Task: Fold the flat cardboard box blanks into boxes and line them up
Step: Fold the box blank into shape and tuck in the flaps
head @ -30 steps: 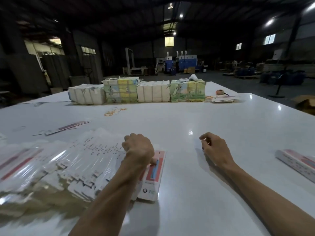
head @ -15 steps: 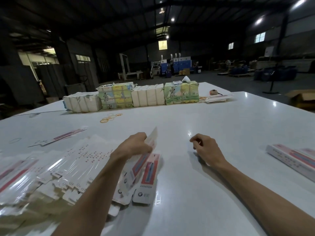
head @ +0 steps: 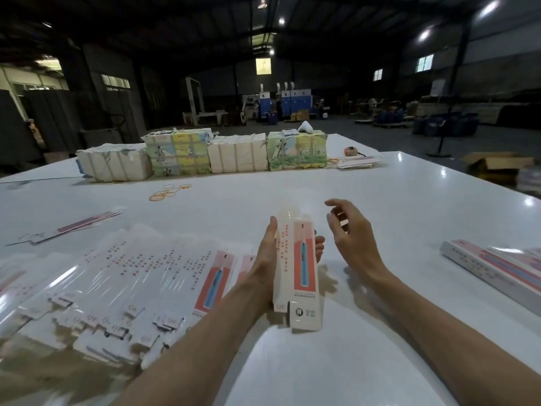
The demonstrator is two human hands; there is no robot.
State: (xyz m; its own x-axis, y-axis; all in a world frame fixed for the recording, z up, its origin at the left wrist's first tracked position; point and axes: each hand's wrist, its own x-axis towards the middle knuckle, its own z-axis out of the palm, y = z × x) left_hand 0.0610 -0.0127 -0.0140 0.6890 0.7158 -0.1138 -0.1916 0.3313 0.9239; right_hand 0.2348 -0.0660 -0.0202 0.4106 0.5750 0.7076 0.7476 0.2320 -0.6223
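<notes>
Holding box blank [head: 297,268], left hand [head: 268,256]; contents unseen.

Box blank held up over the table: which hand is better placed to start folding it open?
Right, probably. The left hand grips the box blank by its long edges, so it is occupied steadying it. The right hand is empty, fingers relaxed, just beside the blank's upper right edge without touching it.

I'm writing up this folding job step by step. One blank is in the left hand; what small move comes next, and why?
Probably bring the right hand onto the right edge of the blank and squeeze it open. The left hand holds it flat, above the table, while the right hand hovers open beside it, holding nothing.
</notes>
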